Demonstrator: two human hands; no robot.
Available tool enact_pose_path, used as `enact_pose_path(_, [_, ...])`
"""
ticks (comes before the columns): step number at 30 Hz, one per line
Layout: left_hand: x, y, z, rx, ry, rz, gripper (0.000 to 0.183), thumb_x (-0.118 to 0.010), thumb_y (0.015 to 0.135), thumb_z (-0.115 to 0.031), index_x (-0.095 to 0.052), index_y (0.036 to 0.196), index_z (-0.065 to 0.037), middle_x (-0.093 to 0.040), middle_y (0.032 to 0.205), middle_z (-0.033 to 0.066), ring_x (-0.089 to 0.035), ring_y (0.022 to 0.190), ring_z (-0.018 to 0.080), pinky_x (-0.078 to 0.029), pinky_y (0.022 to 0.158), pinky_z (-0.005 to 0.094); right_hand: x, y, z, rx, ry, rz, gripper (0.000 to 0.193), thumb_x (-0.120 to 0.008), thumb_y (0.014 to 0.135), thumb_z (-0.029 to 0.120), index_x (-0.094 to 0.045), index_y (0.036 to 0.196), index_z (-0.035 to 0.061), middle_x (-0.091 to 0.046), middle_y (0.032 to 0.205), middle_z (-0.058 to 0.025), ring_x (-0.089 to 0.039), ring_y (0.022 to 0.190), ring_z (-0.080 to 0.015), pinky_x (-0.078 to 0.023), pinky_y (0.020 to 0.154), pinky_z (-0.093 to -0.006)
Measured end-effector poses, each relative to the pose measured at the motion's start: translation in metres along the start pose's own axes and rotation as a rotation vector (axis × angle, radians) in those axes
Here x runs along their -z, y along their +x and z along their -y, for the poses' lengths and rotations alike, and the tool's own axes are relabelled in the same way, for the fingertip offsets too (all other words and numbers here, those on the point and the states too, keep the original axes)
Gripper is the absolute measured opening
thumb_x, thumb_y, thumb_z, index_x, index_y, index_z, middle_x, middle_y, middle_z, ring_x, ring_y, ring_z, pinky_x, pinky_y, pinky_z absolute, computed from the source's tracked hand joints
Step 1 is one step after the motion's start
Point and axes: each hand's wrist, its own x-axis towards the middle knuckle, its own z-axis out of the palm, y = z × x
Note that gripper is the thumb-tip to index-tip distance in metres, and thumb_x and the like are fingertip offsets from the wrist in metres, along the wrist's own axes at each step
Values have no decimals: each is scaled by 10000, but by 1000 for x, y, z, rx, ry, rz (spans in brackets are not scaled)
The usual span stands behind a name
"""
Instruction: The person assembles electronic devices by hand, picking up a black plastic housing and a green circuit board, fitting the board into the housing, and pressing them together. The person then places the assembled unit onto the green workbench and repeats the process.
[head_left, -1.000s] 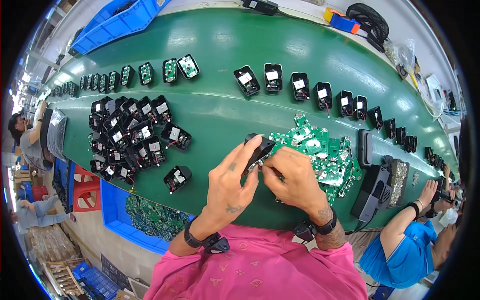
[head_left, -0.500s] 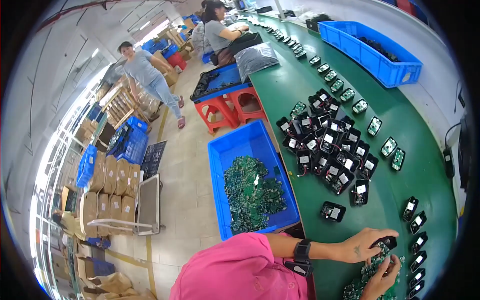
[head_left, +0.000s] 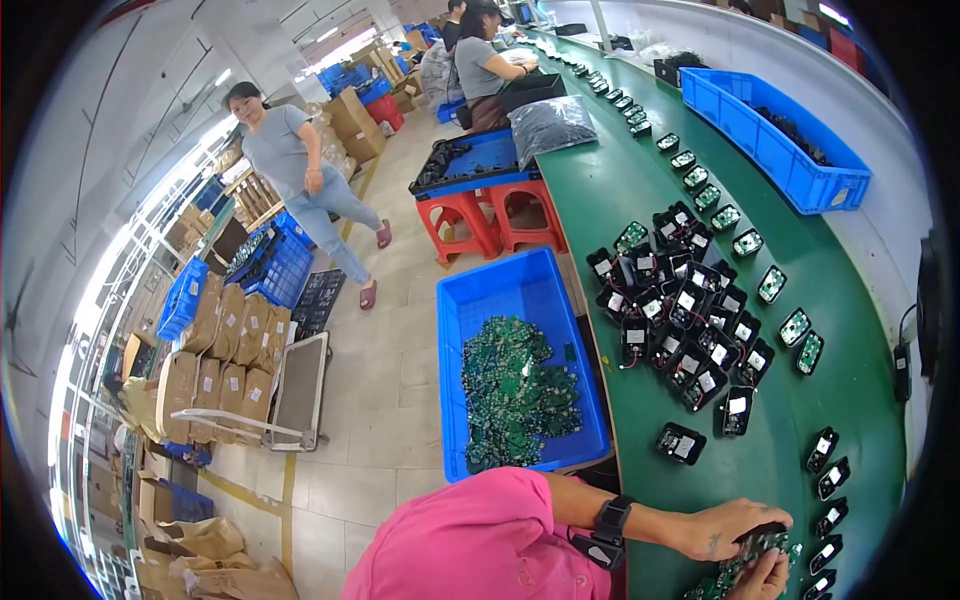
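My left hand reaches in over the green bench and is closed around a small black plastic housing. Just below it, my right hand has its fingers drawn together against a green circuit board at the housing's open side. How far the board sits in the housing is hidden by the fingers. Beneath both hands lies a pile of loose green circuit boards, partly out of the picture. The nearest separate housing, black with a white part inside, is a single case lying farther up the bench.
A heap of black housings lies mid-bench, with a row of housings holding green boards beside it. More housings line the right side. A blue bin of boards stands left. One person walks in the aisle; another sits far along.
My hands have come closer together, the right one up against the housing. The view has shifted slightly, and the person in the aisle has come nearer.
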Motion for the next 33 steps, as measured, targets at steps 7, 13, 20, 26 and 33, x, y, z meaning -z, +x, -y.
enact_pose_path(7, [-5,-2,1,-66,-38,77,408,-558,785,51,-536,1189,-1,-630,1061,193,-617,942,415,-487,798,448,10,1,-6,47,-98,15,321,-641,948,260,-648,821,-35,-581,639,-123,-504,563,-199,-431,536,-371])
enact_pose_path(13, [-5,-4,4,-66,4,17,347,-540,869,32,-519,1214,2,-626,1072,181,-628,856,401,-494,720,440,3,-5,1,92,-161,-38,245,-673,947,215,-695,888,-22,-674,763,-180,-620,671,-315,-506,671,-415])
enact_pose_path(20, [-21,-8,12,-15,165,43,463,-521,895,-7,-458,1354,-10,-612,1219,186,-655,962,389,-542,820,405,20,-4,-4,-35,-296,129,242,-632,975,252,-708,939,25,-679,828,-201,-617,744,-344,-494,748,-437])
enact_pose_path(26, [9,-1,0,95,26,138,465,-504,931,-12,-511,1396,-21,-521,1429,164,-645,1140,282,-558,919,349,1,3,-21,20,-39,39,251,-626,946,147,-618,759,-19,-523,626,-22,-431,560,-102,-332,500,-301])
enact_pose_path(33, [8,-2,-4,415,-325,96,390,-533,996,-93,-469,1376,-29,-593,1215,171,-706,714,173,-581,585,250,-7,3,-19,-3,61,-6,289,-715,892,128,-570,669,17,-523,530,24,-437,496,-47,-312,455,-257])
